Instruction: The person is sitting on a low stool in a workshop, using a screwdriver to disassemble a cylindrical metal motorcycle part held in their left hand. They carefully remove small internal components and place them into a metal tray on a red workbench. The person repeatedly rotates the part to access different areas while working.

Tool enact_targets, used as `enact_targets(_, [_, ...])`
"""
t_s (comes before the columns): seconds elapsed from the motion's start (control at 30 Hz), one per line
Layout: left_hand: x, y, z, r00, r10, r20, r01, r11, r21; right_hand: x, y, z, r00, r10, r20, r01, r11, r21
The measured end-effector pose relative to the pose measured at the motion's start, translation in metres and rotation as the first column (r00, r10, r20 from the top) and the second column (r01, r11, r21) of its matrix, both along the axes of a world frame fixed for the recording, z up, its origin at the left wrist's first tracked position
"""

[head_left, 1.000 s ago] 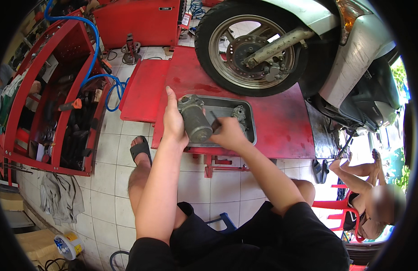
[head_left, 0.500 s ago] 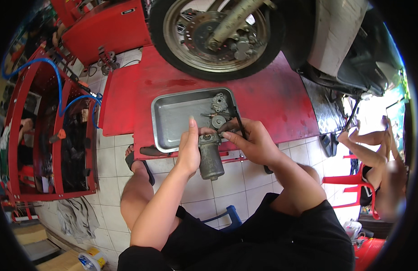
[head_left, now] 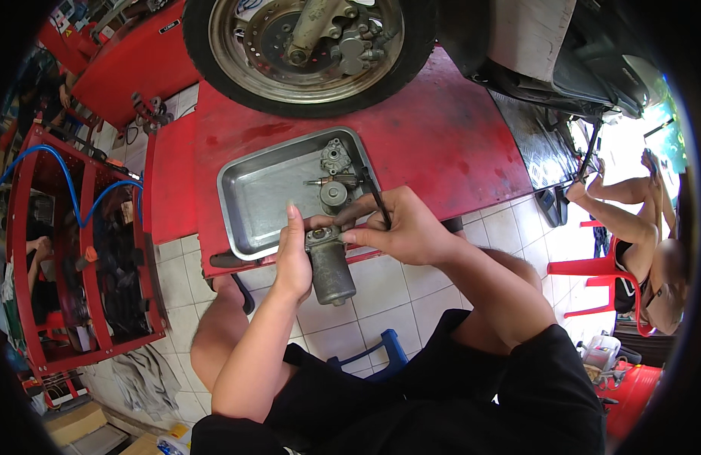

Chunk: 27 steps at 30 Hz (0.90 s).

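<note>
Upright over the near edge of the red bench, a grey cylindrical metal motor (head_left: pixel 333 273) has a flanged top end. My left hand (head_left: pixel 293 262) is closed round its upper left side, thumb pointing up. At the top right of the motor, my right hand (head_left: pixel 403 231) pinches near the flange with thumb and index finger. A slim black rod-like tool (head_left: pixel 376 199) is held between the right fingers; its kind cannot be made out. Just beyond, a metal tray (head_left: pixel 233 216) holds a round metal part with a shaft (head_left: pixel 334 195) and a cast metal cover (head_left: pixel 336 157).
A motorcycle wheel (head_left: pixel 308 102) stands on the red lift bench (head_left: pixel 434 152) beyond the tray. To the left is a red tool rack (head_left: pixel 85 265) with a blue hose (head_left: pixel 70 178). A blue stool (head_left: pixel 392 349) is below me; another person sits on a red chair (head_left: pixel 593 269) at right.
The view has shifted, so the bench, tray and wheel appear farther left and higher. Both hands stay at the motor with nearly the same grip, and the black tool remains in the right hand.
</note>
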State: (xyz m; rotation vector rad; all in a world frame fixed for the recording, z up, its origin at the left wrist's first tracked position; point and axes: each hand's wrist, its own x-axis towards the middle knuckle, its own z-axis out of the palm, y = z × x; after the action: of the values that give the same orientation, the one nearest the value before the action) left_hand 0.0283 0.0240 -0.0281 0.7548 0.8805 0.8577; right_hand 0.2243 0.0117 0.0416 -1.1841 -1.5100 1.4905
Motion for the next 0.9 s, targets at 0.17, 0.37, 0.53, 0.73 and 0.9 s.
enact_targets(0.17, [-0.008, 0.002, 0.004, 0.999, -0.042, 0.003, 0.042, 0.997, 0.059, -0.009, -0.001, -0.002, 0.997, -0.042, -0.062, 0.041, 0.999, -0.013])
enact_targets(0.37, [-0.027, 0.01, 0.013, 0.992, 0.092, 0.082, -0.097, 0.993, 0.067, 0.005, 0.013, 0.01, 0.995, -0.103, 0.015, 0.101, 0.988, 0.113])
enact_targets(0.53, [-0.062, 0.027, 0.031, 0.941, 0.265, 0.211, -0.276, 0.961, 0.026, 0.021, 0.022, 0.004, 0.903, -0.198, 0.382, 0.138, 0.974, 0.177])
enact_targets(0.73, [-0.086, 0.037, 0.041, 0.889, 0.324, 0.323, -0.368, 0.926, 0.082, 0.001, 0.031, -0.014, 0.723, -0.112, 0.681, -0.126, 0.949, 0.29])
enact_targets(0.9, [-0.102, 0.036, 0.054, 0.835, 0.387, 0.391, -0.431, 0.902, 0.027, -0.077, 0.072, -0.034, 0.351, -0.133, 0.927, -0.304, 0.92, 0.247])
